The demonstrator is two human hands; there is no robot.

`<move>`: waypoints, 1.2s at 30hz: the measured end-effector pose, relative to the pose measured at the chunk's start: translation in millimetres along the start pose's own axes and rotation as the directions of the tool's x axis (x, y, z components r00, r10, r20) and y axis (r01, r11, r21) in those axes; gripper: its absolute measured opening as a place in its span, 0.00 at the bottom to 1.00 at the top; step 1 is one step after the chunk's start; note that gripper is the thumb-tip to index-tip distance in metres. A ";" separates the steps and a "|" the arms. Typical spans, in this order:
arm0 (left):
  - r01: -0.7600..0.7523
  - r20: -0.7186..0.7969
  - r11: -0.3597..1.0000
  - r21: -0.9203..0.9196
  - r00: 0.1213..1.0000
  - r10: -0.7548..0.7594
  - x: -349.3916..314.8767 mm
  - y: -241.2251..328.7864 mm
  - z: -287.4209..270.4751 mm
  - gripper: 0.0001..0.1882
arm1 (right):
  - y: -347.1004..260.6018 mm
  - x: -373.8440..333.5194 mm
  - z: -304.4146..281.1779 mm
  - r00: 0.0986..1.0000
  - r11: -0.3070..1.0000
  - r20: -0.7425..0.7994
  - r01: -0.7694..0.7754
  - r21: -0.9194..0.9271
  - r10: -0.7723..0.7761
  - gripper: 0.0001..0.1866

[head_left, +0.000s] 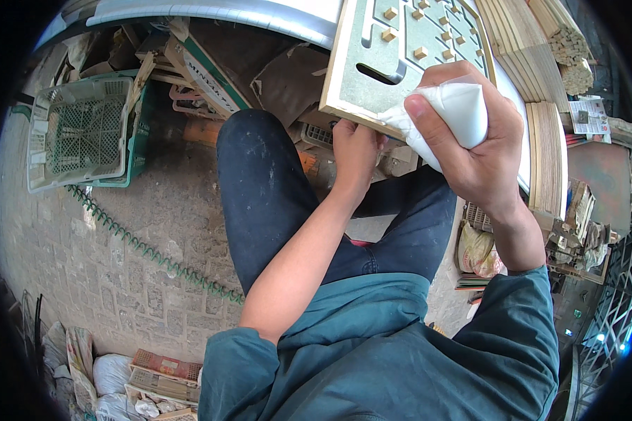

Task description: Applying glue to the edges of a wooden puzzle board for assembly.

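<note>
My right hand (pixel 486 137) is wrapped round a soft white plastic bag (pixel 463 112) with white contents. The bag's narrow, crumpled end lies against the near edge of a wood-framed board (pixel 351 74). That board has a grey-green face with slots and several small wooden blocks (pixel 420 52) standing on it. My left hand (pixel 356 156) is closed at the frame's near edge, just below the bag's end, and grips the board there. Some of its fingertips are hidden beneath the frame.
Stacks of wooden strips (pixel 547 151) line the right side of the white worktable (pixel 288 21). Plastic crates (pixel 77 133) stand at the left on the brick floor (pixel 140 245). A coiled green hose (pixel 148 245) runs across it. Boxes and scraps lie under the table.
</note>
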State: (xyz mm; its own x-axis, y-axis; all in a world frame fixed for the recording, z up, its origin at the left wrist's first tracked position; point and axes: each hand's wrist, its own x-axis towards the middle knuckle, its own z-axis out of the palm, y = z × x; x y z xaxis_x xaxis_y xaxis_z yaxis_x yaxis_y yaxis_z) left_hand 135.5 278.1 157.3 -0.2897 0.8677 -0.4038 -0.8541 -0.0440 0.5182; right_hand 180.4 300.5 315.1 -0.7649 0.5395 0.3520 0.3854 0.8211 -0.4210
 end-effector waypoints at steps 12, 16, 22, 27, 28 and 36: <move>-0.008 -0.005 1.000 -0.006 1.000 0.008 -1.0 -2.8 -0.9 0.09 | 1.1 -7.3 -5.8 0.999 0.999 0.016 -0.045 0.010 0.045 0.11; -0.003 -0.004 1.000 0.005 1.000 0.003 -1.0 -4.3 -1.5 0.09 | 5.1 -9.8 -6.6 1.000 1.000 0.006 -0.015 0.005 0.015 0.11; 0.014 -0.004 0.999 0.043 1.000 -0.014 -2.6 -0.7 -1.2 0.09 | 2.3 -12.6 -11.3 0.997 0.998 0.037 -0.068 0.009 0.068 0.10; -0.003 0.011 0.999 0.045 1.000 0.002 -1.1 -4.5 -2.4 0.10 | 3.8 -15.1 -11.8 0.997 0.998 0.022 -0.069 0.012 0.069 0.09; -0.009 0.007 1.000 0.025 1.000 0.009 -0.7 -5.4 -1.9 0.10 | 4.3 -15.5 -12.0 0.997 0.997 0.016 -0.071 0.016 0.071 0.09; 0.008 0.019 0.996 0.090 1.000 -0.009 -1.1 -6.0 -4.7 0.11 | 6.6 -21.2 -14.2 0.996 0.995 0.000 -0.093 0.026 0.093 0.09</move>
State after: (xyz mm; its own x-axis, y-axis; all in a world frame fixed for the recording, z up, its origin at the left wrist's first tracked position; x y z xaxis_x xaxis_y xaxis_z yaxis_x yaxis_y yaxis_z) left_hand 139.0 275.1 151.1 -0.2735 0.8774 -0.3943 -0.8140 0.0073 0.5809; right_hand 206.5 297.2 316.7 -0.7258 0.6136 0.3109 0.4417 0.7622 -0.4732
